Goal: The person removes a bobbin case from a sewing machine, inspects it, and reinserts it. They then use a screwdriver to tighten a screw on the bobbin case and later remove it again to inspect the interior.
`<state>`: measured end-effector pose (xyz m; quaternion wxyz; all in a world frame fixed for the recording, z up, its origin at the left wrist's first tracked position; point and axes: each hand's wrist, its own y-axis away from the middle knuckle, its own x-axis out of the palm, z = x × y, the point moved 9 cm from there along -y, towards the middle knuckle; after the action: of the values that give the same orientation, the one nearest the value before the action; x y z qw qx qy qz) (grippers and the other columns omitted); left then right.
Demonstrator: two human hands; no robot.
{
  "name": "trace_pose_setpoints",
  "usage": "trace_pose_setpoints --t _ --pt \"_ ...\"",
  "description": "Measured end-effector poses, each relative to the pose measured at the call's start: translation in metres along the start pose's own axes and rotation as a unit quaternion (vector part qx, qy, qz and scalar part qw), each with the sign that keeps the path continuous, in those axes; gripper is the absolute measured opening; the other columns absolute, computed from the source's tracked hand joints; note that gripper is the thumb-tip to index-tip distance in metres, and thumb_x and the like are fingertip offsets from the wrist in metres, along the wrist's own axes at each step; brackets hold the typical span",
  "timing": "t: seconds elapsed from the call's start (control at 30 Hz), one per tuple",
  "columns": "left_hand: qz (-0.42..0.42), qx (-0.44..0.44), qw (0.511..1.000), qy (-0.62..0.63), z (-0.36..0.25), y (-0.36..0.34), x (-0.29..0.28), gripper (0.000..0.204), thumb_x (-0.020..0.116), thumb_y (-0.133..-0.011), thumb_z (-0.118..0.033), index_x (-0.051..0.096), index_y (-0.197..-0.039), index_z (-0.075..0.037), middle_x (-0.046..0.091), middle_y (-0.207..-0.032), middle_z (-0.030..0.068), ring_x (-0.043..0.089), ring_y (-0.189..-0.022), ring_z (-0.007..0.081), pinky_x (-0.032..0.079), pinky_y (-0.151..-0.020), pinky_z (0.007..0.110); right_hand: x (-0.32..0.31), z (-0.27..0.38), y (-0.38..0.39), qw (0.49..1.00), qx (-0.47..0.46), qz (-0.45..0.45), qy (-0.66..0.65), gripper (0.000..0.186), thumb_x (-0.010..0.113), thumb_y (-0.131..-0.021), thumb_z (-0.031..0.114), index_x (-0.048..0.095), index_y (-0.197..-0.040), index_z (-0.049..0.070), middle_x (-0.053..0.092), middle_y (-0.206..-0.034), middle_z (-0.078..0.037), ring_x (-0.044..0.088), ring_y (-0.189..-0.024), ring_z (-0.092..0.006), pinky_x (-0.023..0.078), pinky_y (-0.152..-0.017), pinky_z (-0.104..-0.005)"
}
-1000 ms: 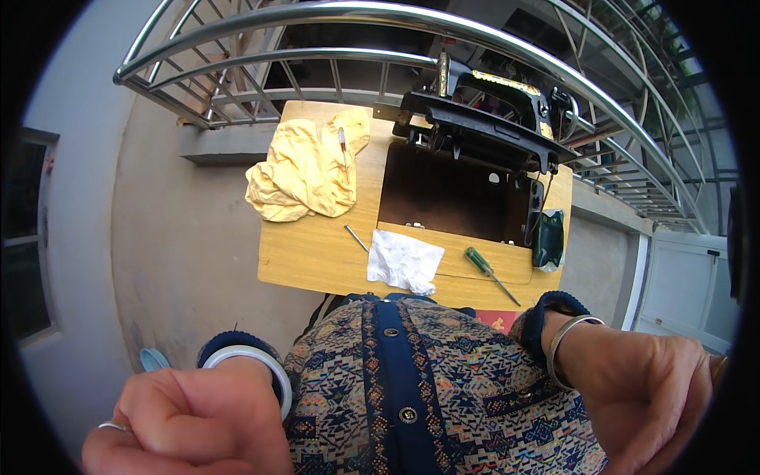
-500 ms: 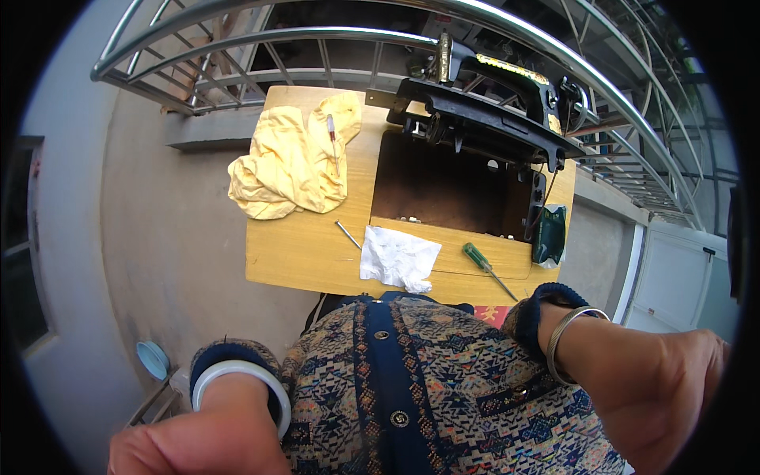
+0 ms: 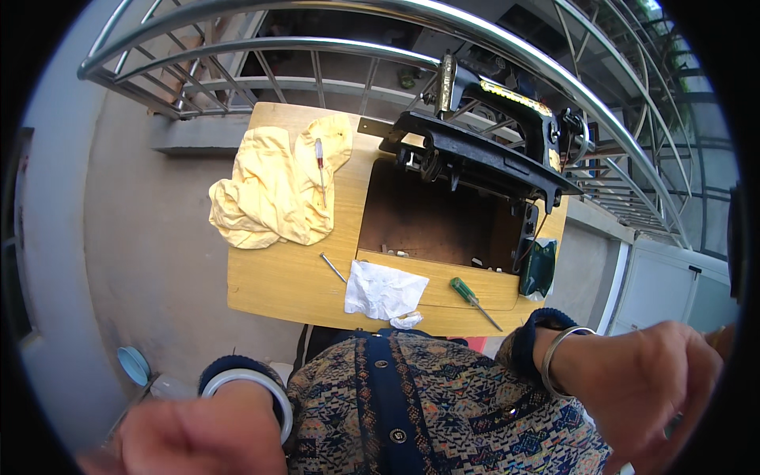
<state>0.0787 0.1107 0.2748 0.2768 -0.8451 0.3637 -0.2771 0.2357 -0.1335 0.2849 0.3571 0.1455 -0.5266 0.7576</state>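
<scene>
From the head, shows left hand [image 3: 204, 431] blurred, right hand [image 3: 643, 381] curled; cannot tell whether holding anything. Shows sewing machine [image 3: 487, 154] tipped up on table [image 3: 269, 285], apparently to expose its underside, with green screwdriver [image 3: 465, 292] in likely reach.

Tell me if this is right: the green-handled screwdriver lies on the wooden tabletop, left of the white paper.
Wrong side: the head view shows the green-handled screwdriver right of the white paper, on the wooden tabletop as you say.
</scene>
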Motion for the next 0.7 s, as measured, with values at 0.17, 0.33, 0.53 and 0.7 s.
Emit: trace_pose_setpoints --t 0.17,0.33,0.53,0.7 --pt "-0.037 -0.468 0.877 0.098 0.204 0.110 0.002 0.029 0.056 -0.104 -0.013 0.059 -0.127 0.005 0.061 -0.094 0.0048 0.054 -0.073 0.0088 0.041 -0.062 0.019 -0.067 -0.061 0.064 0.906 0.311 0.007 0.288 0.026 0.067 -0.102 0.024 0.067 -0.113 0.001 0.066 -0.097 -0.011 0.068 -0.068 -0.0167 0.057 -0.062 -0.0272" --pt "0.023 -0.584 0.801 0.127 0.297 0.211 0.051 0.024 0.060 -0.105 -0.009 0.063 -0.126 0.001 0.062 -0.098 0.0025 0.055 -0.078 0.0051 0.043 -0.063 0.018 -0.156 -0.107 0.177 0.715 0.556 -0.074 0.418 0.011 0.065 -0.098 -0.001 0.069 -0.104 -0.008 0.067 -0.095 -0.011 0.071 -0.074 -0.0142 0.056 -0.063 -0.0224" --pt "0.146 -0.471 0.869 -0.041 0.344 0.235 0.083 0.034 0.065 -0.104 -0.020 0.062 -0.129 0.003 0.058 -0.095 0.0062 0.056 -0.078 0.0128 0.050 -0.073 0.027 -0.199 -0.110 0.215 0.682 0.535 -0.040 0.496 0.012 0.064 -0.100 0.002 0.070 -0.106 -0.006 0.067 -0.095 -0.008 0.069 -0.073 -0.0121 0.055 -0.062 -0.0228" --pt "0.165 -0.466 0.867 -0.061 0.359 0.243 0.092 0.048 0.060 -0.107 -0.034 0.058 -0.141 0.000 0.056 -0.095 0.0092 0.056 -0.080 0.0187 0.050 -0.077 0.032 -0.222 -0.107 0.229 0.677 0.535 -0.059 0.501 0.011 0.064 -0.099 0.001 0.070 -0.105 -0.006 0.066 -0.092 -0.008 0.069 -0.073 -0.0119 0.056 -0.063 -0.0235"
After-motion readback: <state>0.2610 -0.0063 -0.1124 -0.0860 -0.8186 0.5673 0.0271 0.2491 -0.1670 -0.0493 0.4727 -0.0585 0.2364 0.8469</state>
